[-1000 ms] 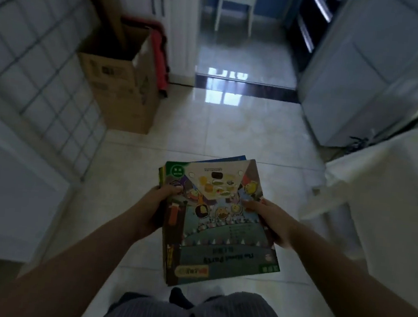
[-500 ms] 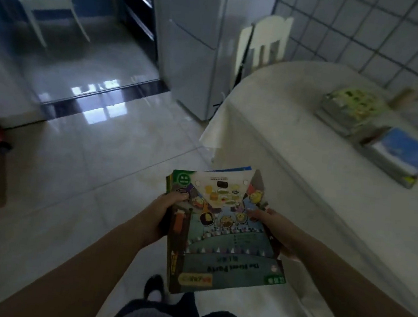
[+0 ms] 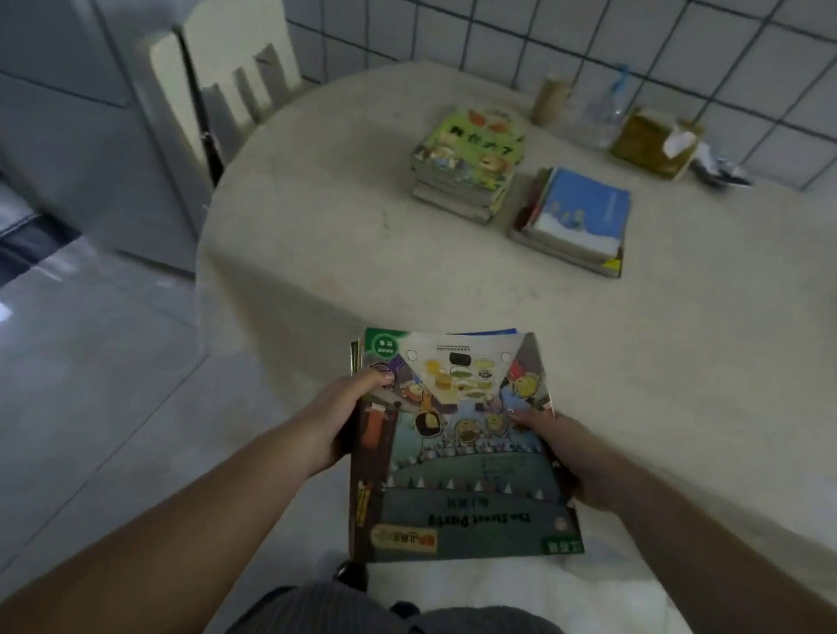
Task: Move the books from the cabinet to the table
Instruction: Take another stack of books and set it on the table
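A stack of books (image 3: 464, 456) is gripped at its sides by the left hand (image 3: 338, 422) and right hand (image 3: 562, 456), at the table (image 3: 342, 236) edge (two stacks already lie there).

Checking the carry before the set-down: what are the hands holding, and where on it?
A stack of books: the left hand grips its left edge, the right hand its right edge.

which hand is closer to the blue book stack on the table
Right. The right hand grips the held books' right edge, below the blue stack; the left hand is farther left.
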Available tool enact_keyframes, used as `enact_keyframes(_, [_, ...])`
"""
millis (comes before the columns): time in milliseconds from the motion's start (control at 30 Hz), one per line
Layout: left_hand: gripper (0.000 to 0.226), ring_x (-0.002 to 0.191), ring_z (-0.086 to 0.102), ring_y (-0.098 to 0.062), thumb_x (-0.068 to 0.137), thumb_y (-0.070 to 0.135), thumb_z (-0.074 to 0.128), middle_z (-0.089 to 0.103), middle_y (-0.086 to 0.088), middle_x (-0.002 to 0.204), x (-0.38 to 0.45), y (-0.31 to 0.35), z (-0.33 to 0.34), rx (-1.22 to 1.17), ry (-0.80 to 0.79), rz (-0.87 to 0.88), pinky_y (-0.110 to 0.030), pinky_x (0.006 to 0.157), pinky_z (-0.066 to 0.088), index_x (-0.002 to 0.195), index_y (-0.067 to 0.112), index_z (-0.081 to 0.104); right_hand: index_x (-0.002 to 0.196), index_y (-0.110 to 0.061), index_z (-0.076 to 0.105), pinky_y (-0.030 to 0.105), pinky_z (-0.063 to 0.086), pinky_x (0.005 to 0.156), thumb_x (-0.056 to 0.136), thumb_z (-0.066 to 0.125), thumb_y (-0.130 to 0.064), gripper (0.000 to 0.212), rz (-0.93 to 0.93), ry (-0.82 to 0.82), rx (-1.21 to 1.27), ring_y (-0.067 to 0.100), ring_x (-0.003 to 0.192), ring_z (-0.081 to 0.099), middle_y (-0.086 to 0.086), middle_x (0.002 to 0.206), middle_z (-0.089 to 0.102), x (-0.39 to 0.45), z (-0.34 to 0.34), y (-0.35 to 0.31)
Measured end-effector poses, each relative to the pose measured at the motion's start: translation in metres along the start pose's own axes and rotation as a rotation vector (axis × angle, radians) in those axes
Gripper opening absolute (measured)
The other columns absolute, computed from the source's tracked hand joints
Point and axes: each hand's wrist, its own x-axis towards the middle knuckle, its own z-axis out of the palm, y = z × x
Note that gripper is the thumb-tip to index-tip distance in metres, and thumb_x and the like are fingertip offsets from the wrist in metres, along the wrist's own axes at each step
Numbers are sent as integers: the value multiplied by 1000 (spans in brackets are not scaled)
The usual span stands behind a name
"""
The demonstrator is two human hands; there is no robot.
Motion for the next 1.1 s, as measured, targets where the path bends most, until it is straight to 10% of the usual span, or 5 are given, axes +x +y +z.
enact_keyframes(200, [22, 73, 67, -23, 86, 34, 58, 70, -9, 86, 57, 28, 49, 153, -136, -61, -27, 66, 50, 94, 15, 66, 105, -9, 63, 30, 56, 59, 85, 62, -37, 34, 23, 97, 169, 25, 73, 72, 11, 91, 75, 11, -47, -3])
enact_keyframes(367, [33, 102, 62, -35, 80, 33, 68, 66, -18, 104, 93, 43, 107, 296, -205, -78, -43, 94, 46, 104, 10, 64, 104, -8, 62, 34, 58, 66, 84, 63, -37, 35, 21, 163, 249, 29, 78, 72, 12, 92, 75, 22, -96, -1])
enact_keyframes(600, [12, 76, 68, -25, 85, 18, 64, 71, -11, 87, 144, 46, 219, 338, -236, -58, -31, 70, 55, 95, 11, 64, 107, -10, 59, 33, 57, 62, 83, 64, -37, 37, 11, 216, 307, 27, 76, 73, 8, 86, 76, 38, -206, -2])
enact_keyframes(767, [29, 98, 63, -37, 81, 19, 69, 65, -25, 114, 180, 45, 294, 350, -231, -63, -49, 94, 48, 106, 7, 62, 109, -12, 58, 34, 56, 65, 84, 63, -37, 36, -2, 216, 318, 28, 81, 73, 8, 90, 76, 47, -285, -9])
enact_keyframes(1100, [30, 74, 62, -21, 80, 20, 71, 65, -6, 82, 250, 73, 402, 355, -163, -67, -30, 65, 48, 107, 11, 60, 108, -11, 59, 40, 57, 74, 87, 60, -34, 31, -50, 221, 339, 29, 89, 71, 11, 100, 73, 87, -394, -41])
